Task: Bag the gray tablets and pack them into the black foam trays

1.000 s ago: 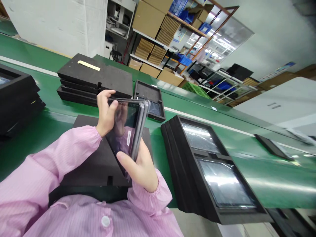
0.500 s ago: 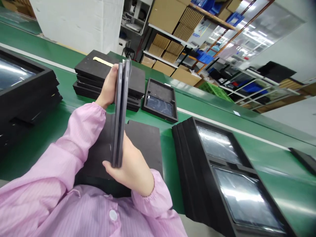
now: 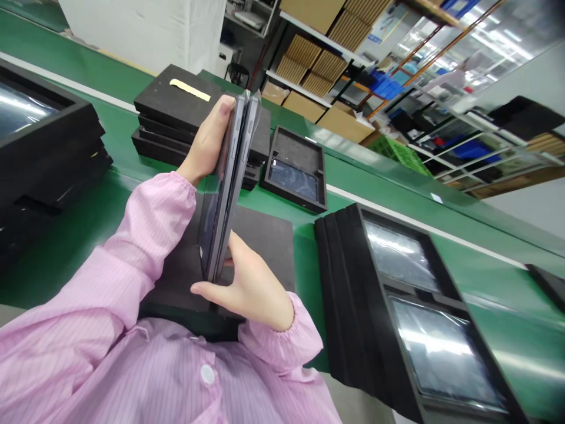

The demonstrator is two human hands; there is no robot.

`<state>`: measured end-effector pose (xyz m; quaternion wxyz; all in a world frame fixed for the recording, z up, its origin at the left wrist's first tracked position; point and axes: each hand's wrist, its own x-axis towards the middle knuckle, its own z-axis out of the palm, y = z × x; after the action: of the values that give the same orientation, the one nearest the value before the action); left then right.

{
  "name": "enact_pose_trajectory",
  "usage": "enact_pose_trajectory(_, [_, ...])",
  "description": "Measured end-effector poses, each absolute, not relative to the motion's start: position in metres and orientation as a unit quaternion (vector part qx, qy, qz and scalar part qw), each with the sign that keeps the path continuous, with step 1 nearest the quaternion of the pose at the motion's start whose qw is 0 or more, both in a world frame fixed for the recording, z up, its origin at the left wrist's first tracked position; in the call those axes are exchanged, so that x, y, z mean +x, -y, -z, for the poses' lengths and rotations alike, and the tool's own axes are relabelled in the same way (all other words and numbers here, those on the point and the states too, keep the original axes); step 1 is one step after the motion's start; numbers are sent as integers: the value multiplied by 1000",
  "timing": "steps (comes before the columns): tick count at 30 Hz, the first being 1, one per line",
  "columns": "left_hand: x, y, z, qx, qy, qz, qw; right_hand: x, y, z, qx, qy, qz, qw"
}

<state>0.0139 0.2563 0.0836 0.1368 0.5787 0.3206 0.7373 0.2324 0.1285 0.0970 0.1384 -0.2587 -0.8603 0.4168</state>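
Note:
Two thin grey tablets [image 3: 229, 188], pressed together and standing on edge, are held in front of me above a flat black foam sheet [image 3: 265, 241]. My left hand [image 3: 207, 144] grips their upper end, fingers wrapped over the top left side. My right hand [image 3: 251, 288] cups the lower end from the right, thumb under the bottom edge. Both arms wear pink sleeves.
A green conveyor belt [image 3: 397, 206] runs across. A stack of black foam trays [image 3: 176, 118] with a tan strip lies behind the tablets. A small tray [image 3: 295, 171] holds one screen. Stacked trays with screens stand at right [image 3: 419, 312] and left [image 3: 44, 147]. Shelves with cartons behind.
The tablets went from facing me with the screen showing to standing edge-on, and now tilt slightly right at the top. My head view shifted a little.

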Motion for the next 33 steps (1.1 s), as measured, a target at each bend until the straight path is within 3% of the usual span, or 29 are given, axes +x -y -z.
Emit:
enact_pose_trajectory(7, [30,-233,-102,623,-258,-727,132,233,-134,-96,-271,830,-451,186])
enact_pose_trajectory(15, [32,-220,-108,620,-307,-697,190,226,-148,-91,-282,728,-499,377])
enact_pose_trajectory(20, [40,-201,-117,658,-298,-661,202,216,-167,-116,-271,731,-438,447])
enact_pose_trajectory(28, [41,-193,-122,719,-266,-606,212,212,-204,-141,-211,788,-414,404])
enact_pose_trajectory(33, [36,-186,-121,694,-253,-610,287,210,-206,-138,-164,799,-446,368])
